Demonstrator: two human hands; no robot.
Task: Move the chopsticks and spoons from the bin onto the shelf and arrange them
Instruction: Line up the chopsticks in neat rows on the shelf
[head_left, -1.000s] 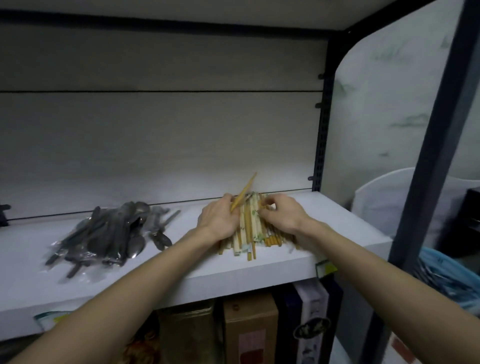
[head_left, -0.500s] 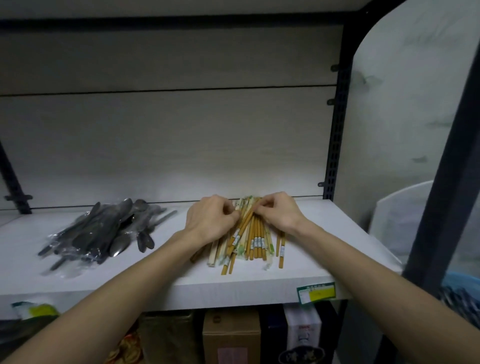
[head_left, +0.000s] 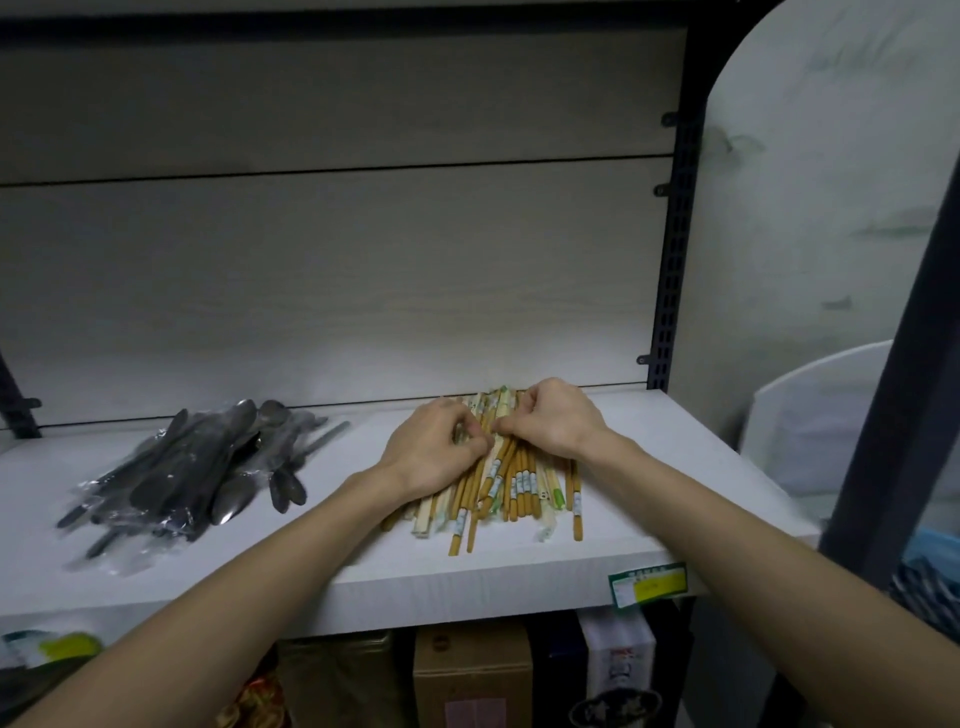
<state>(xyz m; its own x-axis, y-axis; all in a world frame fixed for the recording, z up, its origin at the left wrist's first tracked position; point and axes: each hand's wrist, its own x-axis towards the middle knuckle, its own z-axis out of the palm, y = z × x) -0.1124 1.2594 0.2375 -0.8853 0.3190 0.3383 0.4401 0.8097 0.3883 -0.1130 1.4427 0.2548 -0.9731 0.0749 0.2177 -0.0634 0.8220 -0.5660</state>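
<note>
Green-yellow price label (head_left: 648, 584) on shelf front edge, right end. Below: brown cardboard box (head_left: 470, 675), white carton (head_left: 615, 660) beside it. Black perforated upright (head_left: 675, 249) at back-right corner.

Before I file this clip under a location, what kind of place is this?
Probably a shop or its stockroom: a price label on the shelf edge, wrapped spoons and chopsticks laid out, boxes stored underneath.

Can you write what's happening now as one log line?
hands: left, right pinching chopsticks | spoons: piled left | shelf
</note>
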